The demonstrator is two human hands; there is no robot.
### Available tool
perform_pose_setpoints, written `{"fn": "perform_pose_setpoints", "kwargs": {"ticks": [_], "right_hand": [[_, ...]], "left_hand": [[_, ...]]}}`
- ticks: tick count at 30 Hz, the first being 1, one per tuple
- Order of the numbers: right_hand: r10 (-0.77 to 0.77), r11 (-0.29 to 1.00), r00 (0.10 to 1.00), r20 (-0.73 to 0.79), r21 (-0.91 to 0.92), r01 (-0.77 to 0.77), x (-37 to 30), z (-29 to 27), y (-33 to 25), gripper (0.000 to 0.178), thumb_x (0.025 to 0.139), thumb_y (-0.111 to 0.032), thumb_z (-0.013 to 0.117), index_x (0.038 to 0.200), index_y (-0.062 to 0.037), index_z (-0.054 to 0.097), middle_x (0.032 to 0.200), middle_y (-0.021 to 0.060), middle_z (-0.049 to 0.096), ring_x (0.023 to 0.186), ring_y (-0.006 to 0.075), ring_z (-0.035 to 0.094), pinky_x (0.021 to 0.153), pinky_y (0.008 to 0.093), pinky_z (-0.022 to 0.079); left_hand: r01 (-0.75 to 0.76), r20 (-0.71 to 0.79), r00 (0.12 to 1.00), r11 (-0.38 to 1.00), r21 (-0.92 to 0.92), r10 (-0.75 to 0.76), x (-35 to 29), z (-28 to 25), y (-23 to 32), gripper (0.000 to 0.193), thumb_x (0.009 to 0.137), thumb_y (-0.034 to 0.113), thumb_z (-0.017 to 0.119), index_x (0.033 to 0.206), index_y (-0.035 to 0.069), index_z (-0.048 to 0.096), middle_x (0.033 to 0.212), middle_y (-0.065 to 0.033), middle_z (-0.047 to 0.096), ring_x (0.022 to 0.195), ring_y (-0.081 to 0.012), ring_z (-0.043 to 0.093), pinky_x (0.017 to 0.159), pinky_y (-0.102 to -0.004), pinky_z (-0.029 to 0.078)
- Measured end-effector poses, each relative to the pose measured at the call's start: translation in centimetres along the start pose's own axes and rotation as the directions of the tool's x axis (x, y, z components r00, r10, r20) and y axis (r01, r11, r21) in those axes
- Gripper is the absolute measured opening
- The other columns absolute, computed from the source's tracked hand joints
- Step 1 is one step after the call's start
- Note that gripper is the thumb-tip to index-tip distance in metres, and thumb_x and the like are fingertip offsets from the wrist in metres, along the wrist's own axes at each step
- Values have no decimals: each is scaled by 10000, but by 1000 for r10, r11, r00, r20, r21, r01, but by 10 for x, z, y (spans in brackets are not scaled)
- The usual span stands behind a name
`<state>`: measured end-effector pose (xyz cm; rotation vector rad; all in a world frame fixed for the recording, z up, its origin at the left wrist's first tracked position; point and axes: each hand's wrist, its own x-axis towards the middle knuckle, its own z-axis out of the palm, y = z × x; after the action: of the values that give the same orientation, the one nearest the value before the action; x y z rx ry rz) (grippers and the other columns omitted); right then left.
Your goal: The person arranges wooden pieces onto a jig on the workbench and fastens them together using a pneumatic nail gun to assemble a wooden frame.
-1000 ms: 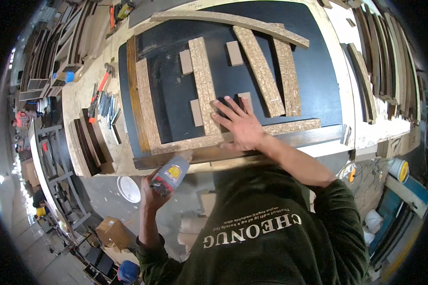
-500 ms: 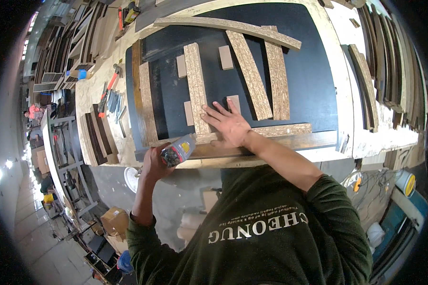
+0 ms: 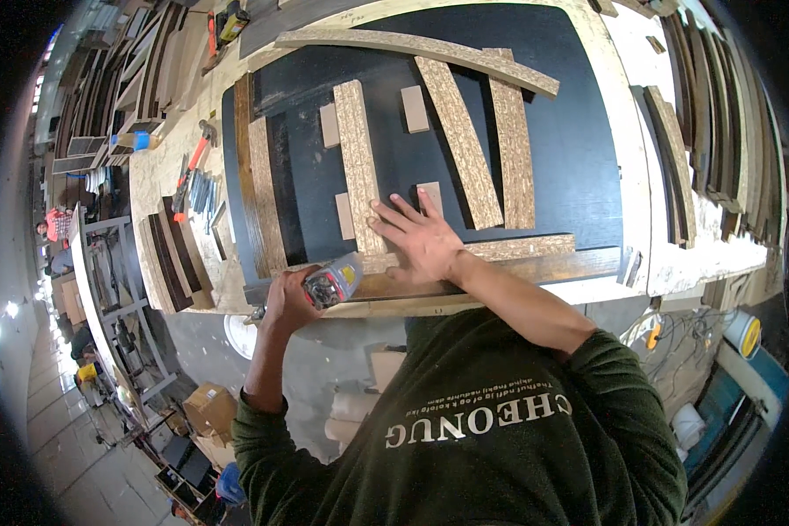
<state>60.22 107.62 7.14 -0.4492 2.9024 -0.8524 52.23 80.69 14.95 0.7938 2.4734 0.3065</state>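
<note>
My left hand (image 3: 288, 302) grips a clear plastic bottle (image 3: 340, 279) with a yellow patch and dark contents I cannot make out. It is tilted over the front edge of a large dark panel (image 3: 579, 158). My right hand (image 3: 426, 249) lies flat with fingers spread, at the near end of an upright-running particleboard strip (image 3: 356, 149). Beneath its palm runs a crosswise particleboard strip (image 3: 530, 245), beside a dark wooden bar (image 3: 543, 270) along the front edge. Small pale blocks, one of them (image 3: 415, 109) farther back, lie beside the strips.
More strips (image 3: 511, 149) lie on the panel, with a long one (image 3: 412, 46) across the back. At left are a red-handled hammer (image 3: 197, 158), thin metal pieces (image 3: 204, 193) and short boards (image 3: 174, 254). Stacked strips (image 3: 719, 123) line the right side. A cardboard box (image 3: 209, 407) stands below left.
The bottle in my left hand has shifted slightly right and down, with its angle changed a little. My right hand stays nearly in place; the whole view has shifted slightly.
</note>
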Motion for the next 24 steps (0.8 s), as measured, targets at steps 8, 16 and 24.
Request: {"fn": "perform_pose_setpoints", "kwargs": {"ticks": [8, 16, 24], "right_hand": [[-2, 1000, 1000, -3, 7, 2, 2, 3, 0, 820, 715, -502, 621, 1388, -107, 370, 1498, 118, 260, 1380, 340, 247, 1121, 574, 99], [-4, 1000, 1000, -20, 27, 5, 1, 4, 1, 831, 703, -489, 639, 1389, -105, 368, 1496, 129, 265, 1368, 350, 272, 1114, 583, 114], [-15, 998, 999, -53, 54, 18, 0, 5, 1, 842, 682, -452, 681, 1377, -97, 365, 1481, 128, 286, 1354, 353, 294, 1121, 571, 130]], "left_hand": [[85, 35, 996, 991, -104, -81, 0, -8, 7, 570, 547, 167, 780, 1085, 40, 643, 979, -180, 663, 935, -339, 624, 845, -380, 488], [170, 120, 980, 982, -80, -159, 8, -27, 29, 550, 555, 161, 765, 1064, -3, 638, 971, -197, 664, 925, -344, 633, 826, -367, 489], [54, 6, 999, 989, -138, -53, 2, 1, 1, 551, 551, 210, 785, 1044, 10, 643, 955, -194, 660, 906, -341, 633, 821, -397, 488]]}}
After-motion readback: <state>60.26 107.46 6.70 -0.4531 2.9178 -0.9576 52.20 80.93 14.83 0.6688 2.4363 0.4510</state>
